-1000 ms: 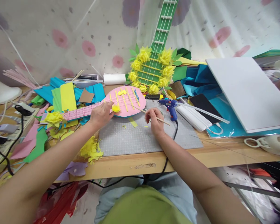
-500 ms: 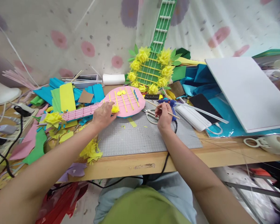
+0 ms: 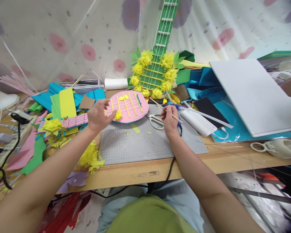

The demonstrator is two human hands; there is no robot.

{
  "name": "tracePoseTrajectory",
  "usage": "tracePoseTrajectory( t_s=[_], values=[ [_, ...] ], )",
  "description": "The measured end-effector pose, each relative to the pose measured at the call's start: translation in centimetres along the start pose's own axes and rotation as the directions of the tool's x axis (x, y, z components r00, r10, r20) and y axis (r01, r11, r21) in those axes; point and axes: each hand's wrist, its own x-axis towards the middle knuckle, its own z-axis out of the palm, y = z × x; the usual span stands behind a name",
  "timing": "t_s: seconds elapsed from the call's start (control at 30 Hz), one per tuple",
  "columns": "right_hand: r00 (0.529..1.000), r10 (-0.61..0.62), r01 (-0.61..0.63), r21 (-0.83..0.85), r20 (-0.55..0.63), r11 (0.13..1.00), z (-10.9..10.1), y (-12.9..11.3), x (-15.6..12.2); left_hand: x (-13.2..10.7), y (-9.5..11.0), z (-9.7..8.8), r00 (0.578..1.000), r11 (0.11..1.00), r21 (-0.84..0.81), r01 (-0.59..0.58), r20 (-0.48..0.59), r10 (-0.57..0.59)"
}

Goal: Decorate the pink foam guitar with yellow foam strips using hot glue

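A pink paper guitar (image 3: 133,110) with yellow strips lies across the grey cutting mat (image 3: 147,142). My left hand (image 3: 98,115) hovers over its neck and body, fingers spread and holding nothing, just left of a small yellow paper flower (image 3: 118,114) on the guitar's body. My right hand (image 3: 169,119) is closed in a pinch on a thin wooden stick (image 3: 160,106) that points up-left toward the guitar. The hand sits over the blue glue gun (image 3: 177,108), beside white-handled scissors (image 3: 154,120).
A green paper guitar (image 3: 157,64) ringed with yellow flowers leans on the curtain. Coloured paper scraps (image 3: 60,103) pile at left, with cables and a power strip (image 3: 19,115). A white board (image 3: 254,94), black phone (image 3: 208,108) and white case (image 3: 199,123) lie at right.
My left hand has lifted off the yellow flower and opened. My right hand carried the stick rightward from the guitar's edge to above the glue gun.
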Motion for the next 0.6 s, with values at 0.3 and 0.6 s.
tracePoseTrajectory(
  t_s=[0.3,0.6],
  values=[
    [0.889,-0.141,0.415,-0.635,0.436,0.651,-0.6,-0.5,0.1,1.8,-0.8,-1.6,0.951,0.965,-0.071,0.252,-0.168,-0.260],
    [0.682,0.128,0.640,-0.672,0.720,0.373,-1.8,-0.7,1.2,1.7,0.0,-0.3,0.921,0.921,-0.130,0.368,0.187,-0.341]
  ],
)
